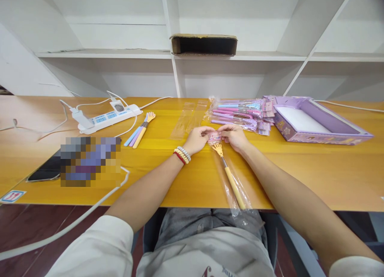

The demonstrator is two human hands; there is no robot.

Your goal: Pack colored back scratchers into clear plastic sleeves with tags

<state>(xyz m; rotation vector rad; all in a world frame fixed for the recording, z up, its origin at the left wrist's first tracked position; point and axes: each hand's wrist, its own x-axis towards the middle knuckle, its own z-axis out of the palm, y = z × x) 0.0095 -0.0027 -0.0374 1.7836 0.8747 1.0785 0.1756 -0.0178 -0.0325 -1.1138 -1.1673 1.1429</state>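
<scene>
My left hand (196,139) and my right hand (233,137) pinch the two sides of a small pink printed card (214,137) at the upper end of a clear plastic bag (246,199). Inside the bag lies a yellow back scratcher (234,185) with a hand-shaped head and a metal neck. Its head points toward my fingers, and the bag's lower end hangs over the table's front edge. To the left, several loose back scratchers (139,132) with blue, purple and yellow handles lie together. Flat, clear bags (182,121) rest beyond my left hand.
Bagged back scratchers (234,112) are piled behind my right hand, beside an open purple box (324,139). At the left are a white power strip (109,117) with cables and a dark phone (45,167). A cardboard box (204,37) sits on the white shelf (135,54).
</scene>
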